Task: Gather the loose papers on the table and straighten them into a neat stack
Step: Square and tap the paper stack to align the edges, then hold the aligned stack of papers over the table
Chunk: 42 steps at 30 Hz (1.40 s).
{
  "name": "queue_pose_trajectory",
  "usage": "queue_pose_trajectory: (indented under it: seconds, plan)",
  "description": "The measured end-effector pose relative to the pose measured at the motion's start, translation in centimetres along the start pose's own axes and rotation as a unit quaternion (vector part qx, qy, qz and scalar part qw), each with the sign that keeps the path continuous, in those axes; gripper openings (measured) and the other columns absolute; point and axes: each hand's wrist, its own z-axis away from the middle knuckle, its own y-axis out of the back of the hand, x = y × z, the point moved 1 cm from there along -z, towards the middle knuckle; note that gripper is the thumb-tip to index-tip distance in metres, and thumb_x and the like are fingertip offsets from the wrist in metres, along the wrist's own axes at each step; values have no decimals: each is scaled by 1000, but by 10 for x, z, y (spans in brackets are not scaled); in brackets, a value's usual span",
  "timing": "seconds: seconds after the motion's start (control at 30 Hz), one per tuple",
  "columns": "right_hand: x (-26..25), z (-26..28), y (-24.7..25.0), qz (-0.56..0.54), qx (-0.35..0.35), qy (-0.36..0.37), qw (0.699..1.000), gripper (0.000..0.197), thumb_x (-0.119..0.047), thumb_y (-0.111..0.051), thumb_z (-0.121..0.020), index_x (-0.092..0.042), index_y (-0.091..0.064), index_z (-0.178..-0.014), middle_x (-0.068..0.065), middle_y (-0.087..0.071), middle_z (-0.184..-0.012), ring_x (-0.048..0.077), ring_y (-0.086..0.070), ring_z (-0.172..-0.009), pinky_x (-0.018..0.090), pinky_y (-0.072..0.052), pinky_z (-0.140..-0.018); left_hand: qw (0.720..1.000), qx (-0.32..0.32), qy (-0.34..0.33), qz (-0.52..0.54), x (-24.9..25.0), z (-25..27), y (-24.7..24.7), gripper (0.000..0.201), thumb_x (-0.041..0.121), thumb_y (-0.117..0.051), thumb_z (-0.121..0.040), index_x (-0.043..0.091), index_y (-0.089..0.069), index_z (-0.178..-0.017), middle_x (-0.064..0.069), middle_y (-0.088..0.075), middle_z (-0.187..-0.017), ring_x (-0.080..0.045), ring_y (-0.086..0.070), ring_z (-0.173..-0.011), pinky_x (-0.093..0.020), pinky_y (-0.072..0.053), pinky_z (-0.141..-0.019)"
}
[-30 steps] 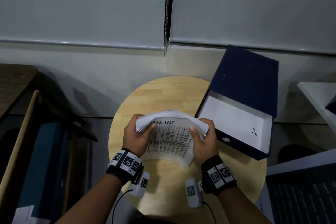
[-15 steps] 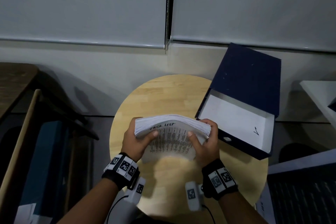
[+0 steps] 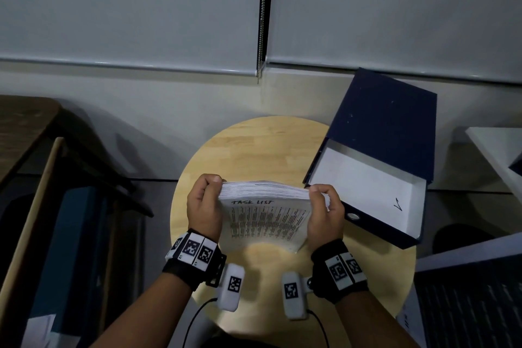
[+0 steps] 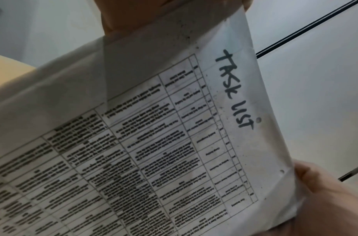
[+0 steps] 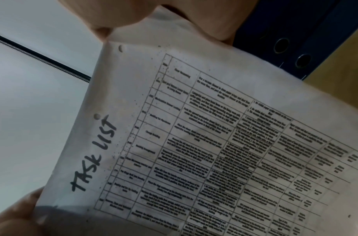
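A thick stack of white papers (image 3: 265, 215) stands on its lower edge on the round wooden table (image 3: 243, 150), tilted toward me. The front sheet (image 4: 174, 135) carries a printed table and the handwritten words "TASK LIST" (image 5: 93, 153). My left hand (image 3: 204, 203) grips the stack's left side, fingers curled over its top corner. My right hand (image 3: 324, 212) grips the right side the same way. The top edges of the sheets look nearly level.
An open dark blue box file (image 3: 375, 155) with a white inside lies on the table's right, close to my right hand. Wooden furniture (image 3: 28, 150) stands at the left. A wall with roller blinds (image 3: 141, 8) is behind.
The stack has been raised from a bowed, flatter hold to stand more upright. Both hands shifted up to its top corners, and the sheets' top edges have evened out.
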Motion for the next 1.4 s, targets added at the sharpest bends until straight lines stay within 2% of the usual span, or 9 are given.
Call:
queue_pose_trajectory:
  seconds: [0.13, 0.27, 0.4, 0.57, 0.67, 0.87, 0.97, 1.27, 1.4]
  plan:
    - [-1, -4, 0, -4, 0, 5, 1000, 26, -37, -53, -84, -12, -60, -81, -3, -59, -73, -1, -47, -51, 11, -40, -51, 1000, -8, -25, 1, -1, 0, -2, 30, 14, -43, -98, -7, -51, -77, -4, -48, -71, -7, -47, -65, -17, -40, -62]
    - [12, -7, 5, -2, -63, -13, 998, 41, -68, -58, -78, -29, -58, -93, 15, -66, -90, 40, -62, -76, 49, -56, -72, 991, -127, -49, -5, -16, 1, 15, 61, 69, -57, -75, 15, -50, -103, -1, -54, -94, -13, -53, -84, -22, -45, -73]
    - [21, -6, 16, 53, -160, -23, 985, 55, -50, -75, -72, -34, -48, -117, 4, -65, -110, 30, -64, -104, 56, -52, -90, 974, -193, -14, -116, -42, 6, 34, 72, 60, -77, -62, 42, -41, -121, 13, -65, -113, -5, -63, -106, -20, -51, -87]
    - [20, -6, 10, 86, -116, -4, 990, 25, -15, -70, -86, -34, -56, -95, -8, -68, -86, 6, -65, -82, 41, -57, -76, 971, -149, -28, -185, -50, -2, 31, 45, 45, -68, -68, 32, -52, -108, 39, -64, -95, 16, -61, -88, -4, -45, -72]
    - [9, -11, 7, 55, -105, -10, 993, 28, -7, -69, -87, -32, -58, -94, -15, -71, -85, 1, -66, -82, 29, -51, -77, 972, -153, -15, -175, -47, -6, 31, 58, 53, -72, -64, 17, -60, -108, 34, -67, -94, 12, -64, -86, -5, -47, -69]
    - [-34, -38, 24, -51, -58, -15, 997, 31, -14, -76, -81, -18, -64, -109, 11, -72, -105, 32, -68, -101, 51, -54, -91, 954, -221, 106, -173, -54, -17, 37, 73, 63, -82, -47, 12, -67, -97, -12, -74, -92, -26, -69, -88, -44, -55, -80]
    - [-56, -53, 33, -84, -53, -12, 995, 37, -9, -73, -80, -7, -62, -115, 16, -70, -111, 34, -67, -105, 52, -54, -92, 941, -251, 126, -188, -54, -15, 34, 75, 59, -80, -48, 2, -68, -95, -22, -72, -93, -36, -68, -90, -40, -56, -76]
    - [-75, -89, 64, 4, 10, -12, 1000, 30, -15, -67, -89, -14, -56, -118, -9, -68, -100, 5, -67, -91, 21, -56, -77, 938, -290, 71, -176, -18, -6, -6, 22, 40, -78, -72, 33, -60, -82, 8, -49, -57, -16, -43, -57, -29, -40, -56]
    - [-48, -74, 122, 14, 120, -42, 992, 20, -21, -63, -92, -25, -59, -111, 0, -69, -102, 17, -67, -89, 34, -55, -80, 916, -361, 107, -139, -10, 6, -26, 19, 45, -75, -64, 34, -61, -68, 6, -44, -57, -18, -40, -53, -31, -34, -56]
